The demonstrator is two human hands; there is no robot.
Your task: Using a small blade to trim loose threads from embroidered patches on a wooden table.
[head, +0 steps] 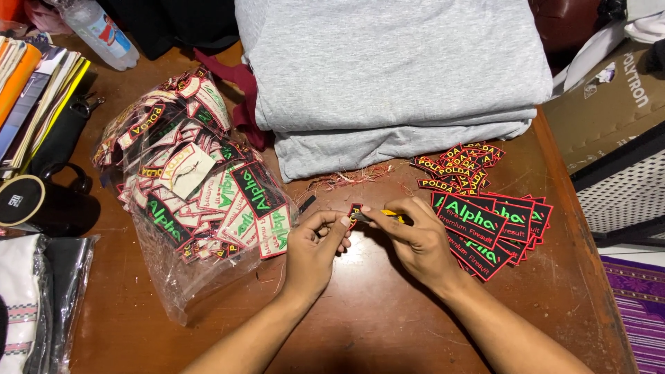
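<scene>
We hold a little patch with both hands.

Our left hand (315,246) pinches a small black patch (355,210) over the brown table (388,312). Our right hand (409,235) is closed on a yellow tool (388,215) touching it. A pile of patches (495,225) sits just right; a clear bag of patches (197,187) sits left.

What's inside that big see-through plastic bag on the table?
The clear plastic bag is stuffed with embroidered patches, black, red and white with green and yellow lettering, heaped every which way. Only the top ones show; those underneath are covered, so whether anything else is in there can't be seen.
</scene>
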